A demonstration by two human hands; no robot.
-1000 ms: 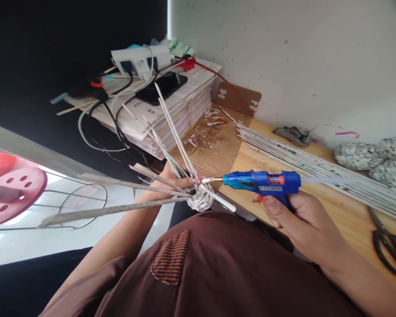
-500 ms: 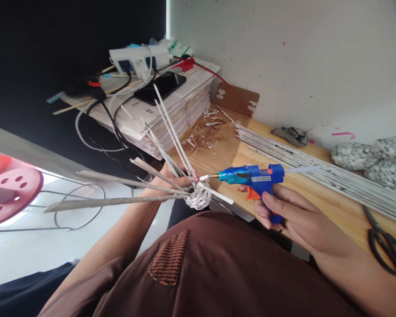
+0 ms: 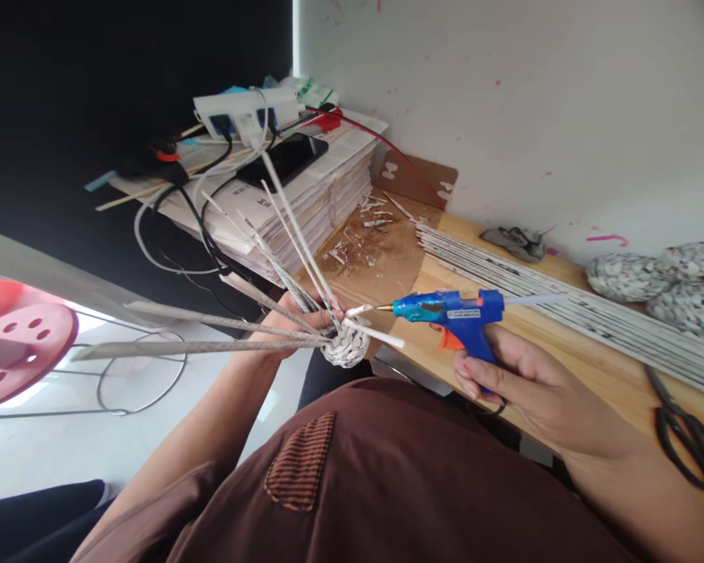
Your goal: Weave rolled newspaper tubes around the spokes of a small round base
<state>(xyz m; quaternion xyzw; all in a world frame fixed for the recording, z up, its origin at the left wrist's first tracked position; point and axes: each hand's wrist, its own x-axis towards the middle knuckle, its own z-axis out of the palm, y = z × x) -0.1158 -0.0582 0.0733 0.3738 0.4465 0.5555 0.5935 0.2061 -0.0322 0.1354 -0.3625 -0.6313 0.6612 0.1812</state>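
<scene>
My left hand (image 3: 305,320) is closed around the base of several rolled paper sticks that fan out from a small woven paper basket (image 3: 345,346). Its thumb presses near the weave, and the other fingers are partly hidden behind the sticks. My right hand (image 3: 504,367) grips a blue hot glue gun (image 3: 466,309) by its handle, below the orange trigger. The brass nozzle points left, close to a short white paper stick end (image 3: 359,310) at the basket's rim. A clear glue stick (image 3: 536,299) juts from the gun's back.
Rolled paper sticks (image 3: 504,285) lie along the wooden table beside black scissors (image 3: 686,438). Woven paper balls (image 3: 622,275) sit at the right. On a stack of paper (image 3: 340,195) rest a phone (image 3: 287,159) and a power strip (image 3: 246,109) with cables. A pink stool (image 3: 26,344) stands left.
My left hand and the basket have shifted slightly left. The glue gun stays nearly in place, so its nozzle now sits a little farther from the basket's middle.
</scene>
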